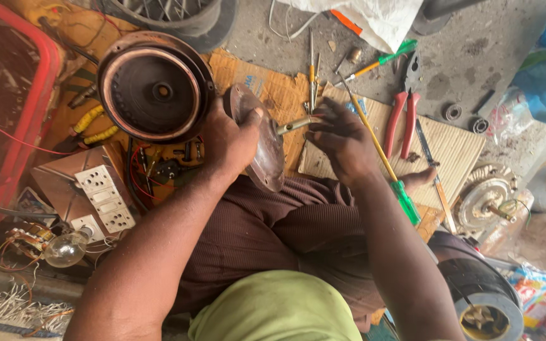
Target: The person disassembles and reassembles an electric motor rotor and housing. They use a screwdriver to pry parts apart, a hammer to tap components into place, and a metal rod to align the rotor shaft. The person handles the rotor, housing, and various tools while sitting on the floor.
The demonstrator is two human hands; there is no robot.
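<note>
Head view shows your left hand [232, 142] with its grip clamped round the edge of a rusty brown motor end cover [261, 146], held on edge above your lap, just right of the round copper-coloured motor housing [154, 86]. Your right hand [342, 142] has its grip pinched together on the short metal shaft [293, 124] jutting from the cover. A long green-handled screwdriver [387, 165] and red pliers [401, 121] lie on the cardboard [459, 148] just beyond.

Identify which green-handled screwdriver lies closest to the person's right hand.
The long yellow-shafted screwdriver with the green handle beside the right hand: its shaft passes right by that hand. The other green-handled screwdriver lies farther up on the concrete floor.
</note>
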